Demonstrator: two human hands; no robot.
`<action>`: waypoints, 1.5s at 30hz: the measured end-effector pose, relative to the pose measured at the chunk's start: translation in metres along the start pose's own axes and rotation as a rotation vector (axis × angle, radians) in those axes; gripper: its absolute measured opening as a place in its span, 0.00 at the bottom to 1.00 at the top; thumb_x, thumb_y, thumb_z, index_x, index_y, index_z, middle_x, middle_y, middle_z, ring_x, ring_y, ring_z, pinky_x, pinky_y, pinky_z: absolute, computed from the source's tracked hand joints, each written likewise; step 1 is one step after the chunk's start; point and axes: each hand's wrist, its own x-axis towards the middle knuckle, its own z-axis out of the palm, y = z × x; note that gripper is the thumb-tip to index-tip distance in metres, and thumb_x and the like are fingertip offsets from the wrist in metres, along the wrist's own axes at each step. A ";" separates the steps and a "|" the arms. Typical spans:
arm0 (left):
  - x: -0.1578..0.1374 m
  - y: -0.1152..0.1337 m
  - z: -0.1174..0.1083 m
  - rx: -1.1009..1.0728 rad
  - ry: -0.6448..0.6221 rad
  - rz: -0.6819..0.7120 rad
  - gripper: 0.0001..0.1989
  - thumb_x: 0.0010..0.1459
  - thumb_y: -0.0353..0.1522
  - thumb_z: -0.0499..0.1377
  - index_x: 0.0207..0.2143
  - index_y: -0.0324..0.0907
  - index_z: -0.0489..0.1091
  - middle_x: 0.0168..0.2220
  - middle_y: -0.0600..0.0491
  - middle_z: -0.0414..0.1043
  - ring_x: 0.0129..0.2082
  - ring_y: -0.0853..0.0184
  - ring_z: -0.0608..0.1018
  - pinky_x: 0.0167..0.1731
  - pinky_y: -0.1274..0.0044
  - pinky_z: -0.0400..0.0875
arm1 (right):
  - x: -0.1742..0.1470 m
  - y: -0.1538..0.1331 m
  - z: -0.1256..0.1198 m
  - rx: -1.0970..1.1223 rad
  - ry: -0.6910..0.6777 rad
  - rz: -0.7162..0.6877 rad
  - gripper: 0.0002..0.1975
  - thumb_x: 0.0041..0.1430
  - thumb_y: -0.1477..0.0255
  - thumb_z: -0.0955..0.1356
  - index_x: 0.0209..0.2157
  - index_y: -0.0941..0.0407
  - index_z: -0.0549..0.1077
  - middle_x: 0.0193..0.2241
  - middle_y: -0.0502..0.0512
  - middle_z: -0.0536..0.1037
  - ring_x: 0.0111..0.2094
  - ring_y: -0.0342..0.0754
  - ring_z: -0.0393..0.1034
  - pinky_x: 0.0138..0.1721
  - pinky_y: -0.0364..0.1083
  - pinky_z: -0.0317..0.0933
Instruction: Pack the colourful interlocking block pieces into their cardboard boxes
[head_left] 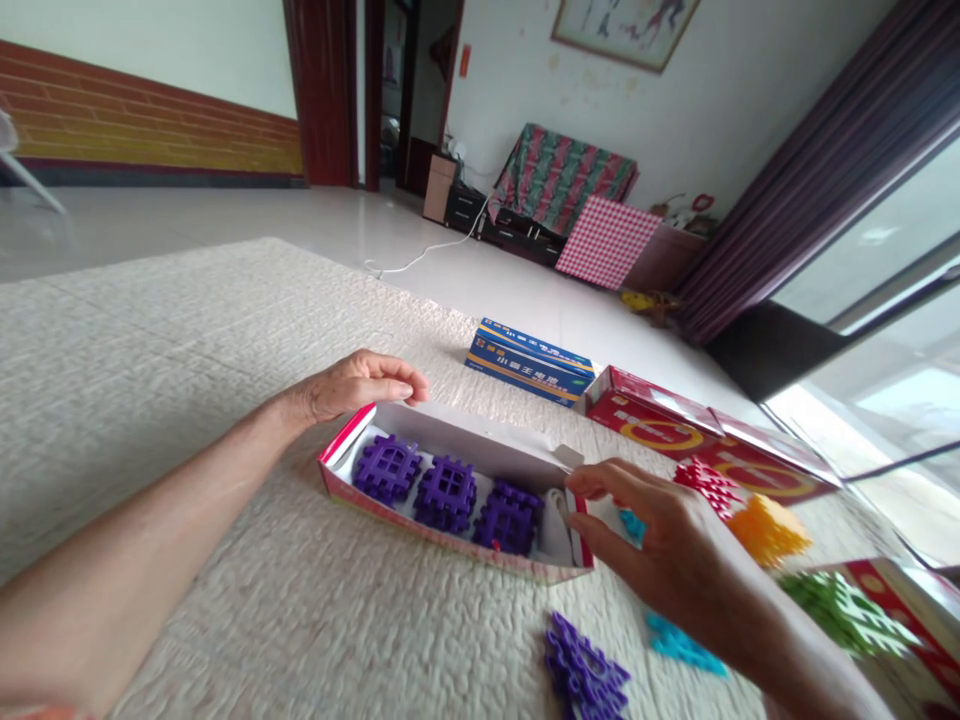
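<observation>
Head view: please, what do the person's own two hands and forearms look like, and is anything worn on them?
The left hand is bare, with slim fingers and no glove or ring in sight; the left forearm shows no sleeve, watch or bracelet. The right hand is likewise ungloved, and the visible part of the right forearm is bare too.

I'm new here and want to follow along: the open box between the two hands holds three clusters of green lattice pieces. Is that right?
Not quite: the three clusters of lattice pieces are purple, not green, as the head view shows. They do sit in the open box between the left hand and right hand.
</observation>
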 end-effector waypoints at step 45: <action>0.002 0.000 0.000 0.001 -0.030 0.031 0.11 0.50 0.35 0.58 0.34 0.46 0.79 0.35 0.52 0.80 0.37 0.64 0.78 0.42 0.73 0.72 | -0.002 -0.028 0.009 -0.243 -0.142 -0.058 0.02 0.58 0.74 0.66 0.31 0.53 0.71 0.29 0.49 0.72 0.26 0.43 0.67 0.25 0.43 0.58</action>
